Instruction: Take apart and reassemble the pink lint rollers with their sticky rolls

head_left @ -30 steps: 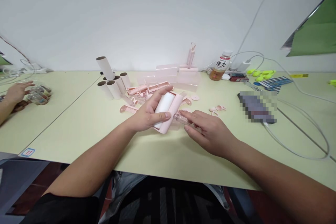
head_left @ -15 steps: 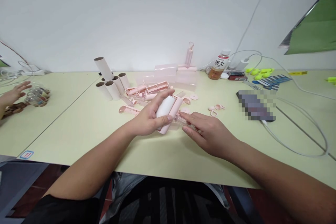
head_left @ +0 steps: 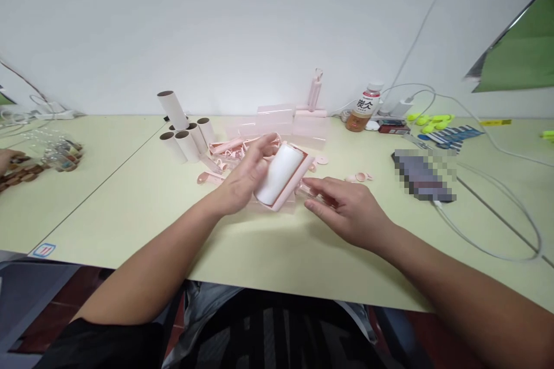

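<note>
Before me is a lint roller (head_left: 280, 174), a white paper roll seated in a pink case, tilted up to the right. My left hand (head_left: 244, 179) holds its left side, the fingers curled at the upper edge and partly hidden. At the case's lower right, my right hand (head_left: 350, 210) is closed on a clear pinkish handle (head_left: 306, 189), most of it covered by the fingers. Behind the roller lies a heap of pink plastic parts (head_left: 234, 147). A pink ring-like piece (head_left: 361, 176) rests beyond my right hand.
White cardboard-cored rolls (head_left: 186, 144) stand at the left, one stacked on top. Pale pink covers (head_left: 274, 118) and an upright pink piece (head_left: 315, 92) are by the wall. To the right are a bottle (head_left: 363, 108) and a phone (head_left: 422, 176) with its cable. Another person's hand (head_left: 6, 161) is far left.
The lint roller has moved slightly right and turned, showing more of its white roll. My left thumb has lifted off its front. The other person's hand has moved down and left.
</note>
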`<action>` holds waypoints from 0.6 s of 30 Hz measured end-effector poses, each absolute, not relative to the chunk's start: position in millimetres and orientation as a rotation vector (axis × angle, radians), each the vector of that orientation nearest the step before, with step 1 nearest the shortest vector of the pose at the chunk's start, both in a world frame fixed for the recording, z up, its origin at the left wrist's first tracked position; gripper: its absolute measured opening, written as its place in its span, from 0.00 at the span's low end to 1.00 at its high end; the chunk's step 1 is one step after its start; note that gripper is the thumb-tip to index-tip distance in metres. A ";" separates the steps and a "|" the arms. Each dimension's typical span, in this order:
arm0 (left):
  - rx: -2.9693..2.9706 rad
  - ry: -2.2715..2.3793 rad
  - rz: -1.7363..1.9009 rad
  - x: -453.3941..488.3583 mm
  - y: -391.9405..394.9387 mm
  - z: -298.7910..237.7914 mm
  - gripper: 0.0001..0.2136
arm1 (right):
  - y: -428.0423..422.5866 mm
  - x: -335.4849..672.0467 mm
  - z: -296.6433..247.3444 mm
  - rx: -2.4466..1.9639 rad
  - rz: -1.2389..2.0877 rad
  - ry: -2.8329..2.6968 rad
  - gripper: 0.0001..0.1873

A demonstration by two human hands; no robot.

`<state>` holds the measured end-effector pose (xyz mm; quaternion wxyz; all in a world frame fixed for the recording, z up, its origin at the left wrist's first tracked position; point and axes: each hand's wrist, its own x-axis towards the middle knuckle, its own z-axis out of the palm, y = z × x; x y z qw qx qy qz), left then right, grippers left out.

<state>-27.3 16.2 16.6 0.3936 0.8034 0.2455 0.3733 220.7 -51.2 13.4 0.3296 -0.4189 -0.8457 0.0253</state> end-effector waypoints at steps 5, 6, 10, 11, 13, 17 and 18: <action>2.385 0.712 0.750 -39.7 25.8 25.7 0.23 | -48.3 233.3 18.0 -1.204 0.084 -1.941 0.13; 2.459 0.712 0.649 -39.8 25.3 27.3 0.22 | -47.7 234.9 18.5 -1.216 0.108 -1.901 0.12; 2.654 0.762 0.348 -33.9 18.9 24.7 0.26 | -46.4 235.3 18.4 -1.235 0.211 -1.834 0.11; 2.670 0.778 0.312 -32.4 17.4 22.7 0.27 | -46.6 234.5 18.2 -1.233 0.216 -1.839 0.11; 2.631 0.818 0.289 -31.0 16.1 19.9 0.28 | -47.4 233.0 18.1 -1.211 0.209 -1.860 0.11; 2.332 0.901 0.508 -36.9 20.1 24.5 0.25 | -50.1 231.7 18.9 -1.093 0.182 -1.937 0.10; 2.201 0.919 0.629 -39.1 21.8 27.2 0.24 | -50.4 231.7 18.8 -1.060 0.163 -1.966 0.11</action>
